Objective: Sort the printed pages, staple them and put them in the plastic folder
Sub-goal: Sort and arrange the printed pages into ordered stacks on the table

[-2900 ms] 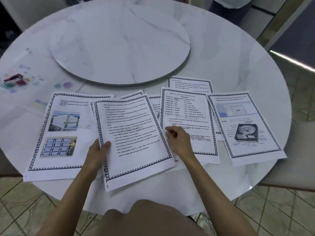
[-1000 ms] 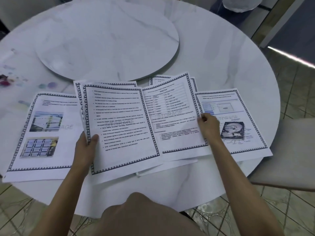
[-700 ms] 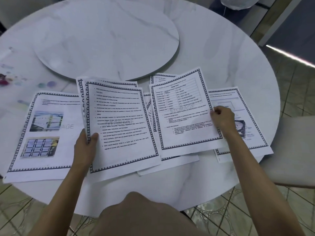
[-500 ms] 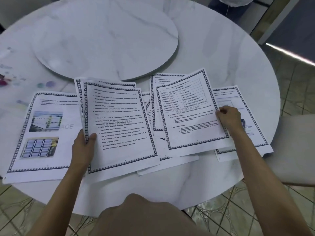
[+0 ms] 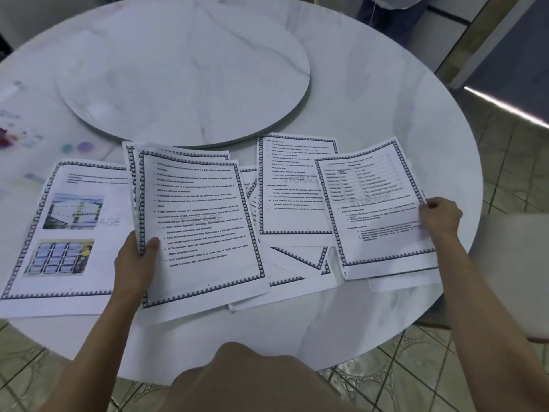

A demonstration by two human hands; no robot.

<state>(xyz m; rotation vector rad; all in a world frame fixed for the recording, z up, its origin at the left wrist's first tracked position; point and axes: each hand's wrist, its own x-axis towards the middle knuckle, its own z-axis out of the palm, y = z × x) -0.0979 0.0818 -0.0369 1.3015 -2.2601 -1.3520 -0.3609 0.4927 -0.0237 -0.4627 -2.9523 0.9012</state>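
Several printed pages with dark patterned borders lie spread along the near edge of a round white marble table [image 5: 386,84]. My left hand [image 5: 136,260] pinches the left edge of a small stack of text pages [image 5: 202,230], thumb on top. My right hand [image 5: 439,217] grips the right edge of a page with a table on it [image 5: 377,212], which now covers the sheet at the far right. A page with two photos [image 5: 65,233] lies flat at the left. A text page [image 5: 294,188] and overlapped sheets [image 5: 297,263] lie in the middle. No stapler or plastic folder is visible.
A raised marble turntable [image 5: 178,69] fills the table's centre. Coloured spots and a small dark red object [image 5: 4,135] sit at the far left. A pale chair seat [image 5: 517,272] stands to the right. Another person's legs [image 5: 389,19] are beyond the table. Tiled floor below.
My right hand has carried the table page to the right, onto the hard-drive picture page, uncovering a text page in the middle. My left hand keeps hold of its stack.
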